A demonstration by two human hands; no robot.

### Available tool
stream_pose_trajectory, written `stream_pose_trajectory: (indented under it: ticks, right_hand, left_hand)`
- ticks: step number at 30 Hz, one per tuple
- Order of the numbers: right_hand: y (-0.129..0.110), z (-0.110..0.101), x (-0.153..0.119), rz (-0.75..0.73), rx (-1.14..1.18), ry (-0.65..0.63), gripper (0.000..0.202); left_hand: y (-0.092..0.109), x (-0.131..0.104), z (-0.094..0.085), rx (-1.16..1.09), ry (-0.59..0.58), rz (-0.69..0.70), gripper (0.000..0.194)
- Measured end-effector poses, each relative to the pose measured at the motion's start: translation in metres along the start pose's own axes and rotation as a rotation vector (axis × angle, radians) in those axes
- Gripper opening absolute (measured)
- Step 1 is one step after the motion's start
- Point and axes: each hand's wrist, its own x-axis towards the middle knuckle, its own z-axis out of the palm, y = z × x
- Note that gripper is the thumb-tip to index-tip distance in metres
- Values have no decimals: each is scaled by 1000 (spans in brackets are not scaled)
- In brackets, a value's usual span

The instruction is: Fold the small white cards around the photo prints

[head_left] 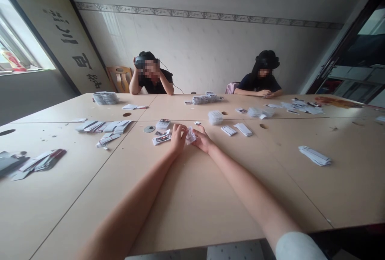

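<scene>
My left hand [178,138] and my right hand [203,140] meet near the middle of the table, both closed on a small clear plastic packet [190,136]. What lies inside the packet is too small to tell. Just left of my left hand are dark-printed cards [161,139], with a stack of clear cases [163,124] behind them and a round silver disc [149,129] beside it. Beyond my right hand lies a pile of clear plastic sleeves [215,117]. Two stacks of white cards [229,130] [243,129] sit to its right.
Paper stacks lie on the table [180,196] at the left [104,127], far left [45,162] and right [315,156]. Packed bundles [105,97] and scattered papers [302,106] are farther back. Two people sit across the table, one with both hands raised to the head. The tabletop has round holes.
</scene>
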Motion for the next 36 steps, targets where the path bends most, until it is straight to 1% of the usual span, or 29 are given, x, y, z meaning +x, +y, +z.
stream_pose_trajectory:
  ticks: [3, 7, 11, 16, 20, 23, 28, 36]
  right_hand:
    - [0, 0, 0, -7, -3, -8, 81]
    - [0, 0, 0, -1, 21, 21, 82]
    - [1, -1, 1, 5, 25, 39, 82]
    - [1, -1, 1, 3, 30, 36, 78]
    - [0, -1, 1, 7, 45, 45, 77]
    - [0, -1, 1, 14, 45, 52, 78]
    - [-1, 1, -1, 10, 15, 18, 78]
    - [-3, 3, -2, 18, 5, 13, 82]
  left_hand:
    - [2, -1, -1, 65, -8, 10, 8]
    - [7, -1, -2, 171, 6, 1, 9]
    - [10, -1, -3, 214, 16, -12, 10]
    - [14, -2, -6, 211, 3, -2, 10]
    - [16, -1, -9, 164, 18, -25, 12]
    - [14, 0, -9, 133, 36, -35, 13]
    - [10, -1, -6, 125, 4, -14, 11]
    - [8, -1, -6, 120, -5, -20, 10]
